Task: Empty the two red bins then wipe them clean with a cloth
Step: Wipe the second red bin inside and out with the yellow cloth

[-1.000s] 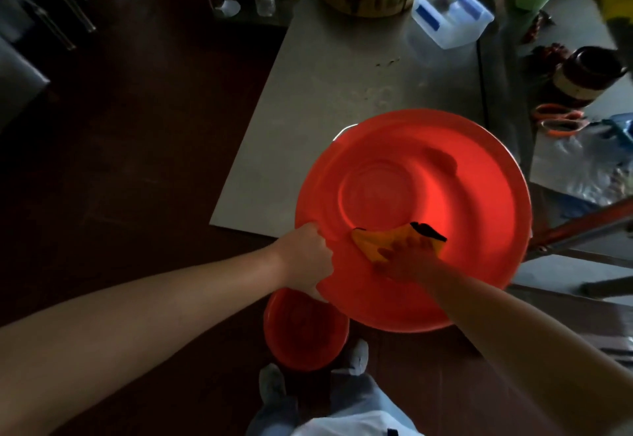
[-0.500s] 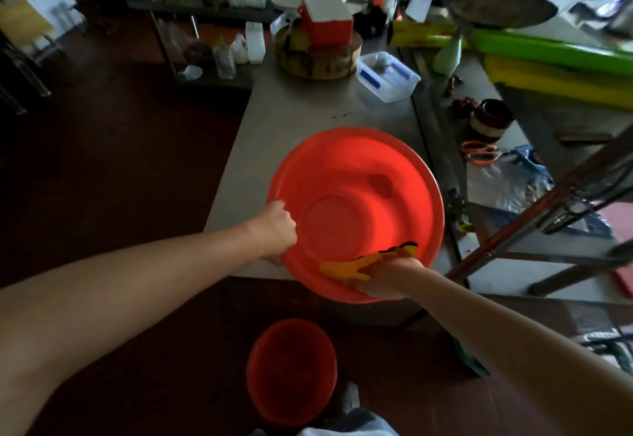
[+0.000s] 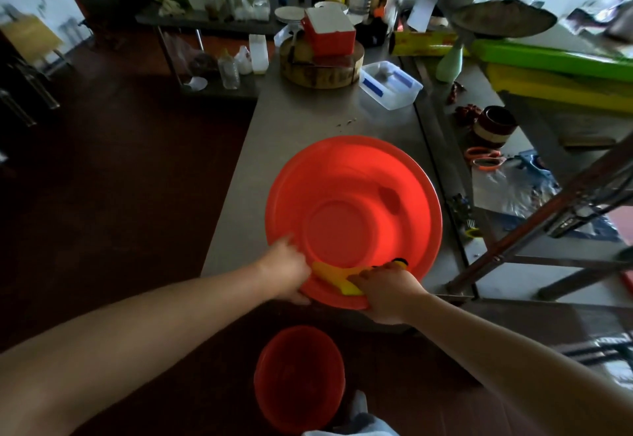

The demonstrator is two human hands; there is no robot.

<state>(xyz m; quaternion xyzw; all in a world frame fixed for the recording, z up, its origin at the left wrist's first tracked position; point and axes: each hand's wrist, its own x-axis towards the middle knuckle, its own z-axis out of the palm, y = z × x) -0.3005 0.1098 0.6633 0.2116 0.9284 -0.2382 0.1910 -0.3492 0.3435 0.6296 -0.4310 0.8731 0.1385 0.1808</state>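
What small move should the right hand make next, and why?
Probably sweep the yellow cloth up the inner wall of the large red bin toward the dark mark: the right hand holds it only at the near rim, while the left hand grips the rim.

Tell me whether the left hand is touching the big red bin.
Touching. The head view shows the left hand gripping the near rim of the big red bin, beside the yellow cloth held by the right hand.
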